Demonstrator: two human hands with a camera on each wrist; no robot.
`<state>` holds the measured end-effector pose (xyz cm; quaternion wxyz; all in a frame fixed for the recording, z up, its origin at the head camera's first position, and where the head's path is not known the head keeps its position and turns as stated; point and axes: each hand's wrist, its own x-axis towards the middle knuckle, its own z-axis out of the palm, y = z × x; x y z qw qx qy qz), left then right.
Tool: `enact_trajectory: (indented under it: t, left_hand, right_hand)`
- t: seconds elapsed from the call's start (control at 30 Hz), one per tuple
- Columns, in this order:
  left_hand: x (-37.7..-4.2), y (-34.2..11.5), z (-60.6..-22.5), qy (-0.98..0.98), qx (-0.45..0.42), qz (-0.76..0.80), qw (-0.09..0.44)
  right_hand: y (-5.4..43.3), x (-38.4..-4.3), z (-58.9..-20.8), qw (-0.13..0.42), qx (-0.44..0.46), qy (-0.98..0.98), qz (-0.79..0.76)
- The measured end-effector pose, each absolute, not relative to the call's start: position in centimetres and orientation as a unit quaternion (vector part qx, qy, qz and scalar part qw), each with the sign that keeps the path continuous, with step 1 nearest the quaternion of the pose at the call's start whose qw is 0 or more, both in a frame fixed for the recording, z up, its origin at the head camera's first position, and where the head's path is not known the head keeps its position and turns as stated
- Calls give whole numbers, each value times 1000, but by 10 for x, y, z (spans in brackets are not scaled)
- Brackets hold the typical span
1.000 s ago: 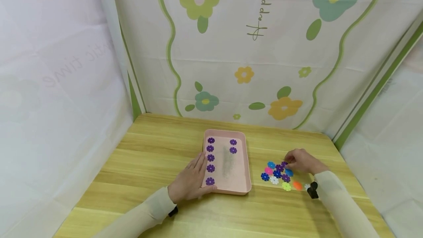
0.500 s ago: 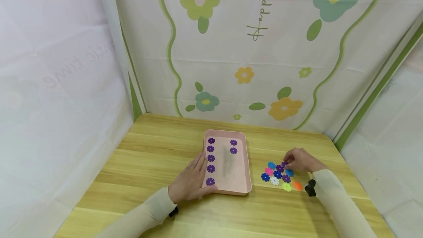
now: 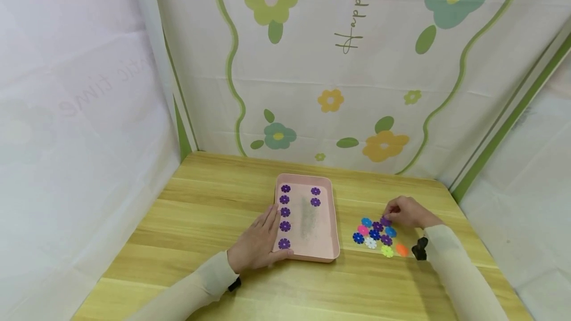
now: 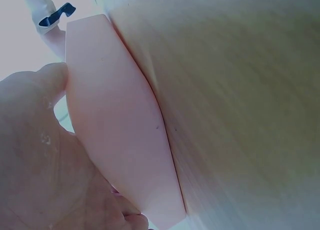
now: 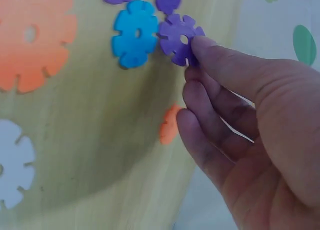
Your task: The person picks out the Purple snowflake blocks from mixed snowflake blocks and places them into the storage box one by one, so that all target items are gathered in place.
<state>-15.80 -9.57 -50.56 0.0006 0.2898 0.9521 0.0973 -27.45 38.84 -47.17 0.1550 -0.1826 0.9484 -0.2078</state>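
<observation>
My right hand (image 3: 408, 212) pinches a purple notched plastic flower disc (image 5: 175, 38) between thumb and fingers, at the far edge of a loose group of discs. Close by it lie a light-blue disc (image 5: 135, 35) and more purple discs (image 3: 377, 227). My left hand (image 3: 256, 241) rests against the left side of a pink tray (image 3: 335, 232), fingers extended along the rim and thumb at the near corner. The tray's outer wall (image 4: 115, 110) fills much of the left wrist view. Inside, purple discs (image 3: 285, 212) form a column at left, and two purple discs (image 3: 315, 197) sit at upper right.
On the wooden table (image 3: 214, 197), the group also has a pink disc (image 3: 363, 231), a white disc (image 3: 371, 243), a yellow-green disc (image 3: 387, 251) and an orange disc (image 3: 402, 250). A flower-printed cloth (image 3: 303, 73) hangs behind the table, with white cloth at both sides.
My right hand has risen slightly, and the purple disc at its fingertips has shifted a little with it. The left hand and tray stay in place.
</observation>
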Motion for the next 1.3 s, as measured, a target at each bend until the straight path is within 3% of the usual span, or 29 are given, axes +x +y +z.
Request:
enact_trajectory:
  t: [0.5, 1.3]
  left_hand:
    - [-157, -96, -501, 952, 292, 93, 3]
    - [-158, -96, -500, 955, 283, 90, 20]
  right_hand:
    - [374, -280, -458, 273, -150, 874, -373]
    - [220, -303, -428, 281, -234, 871, -328]
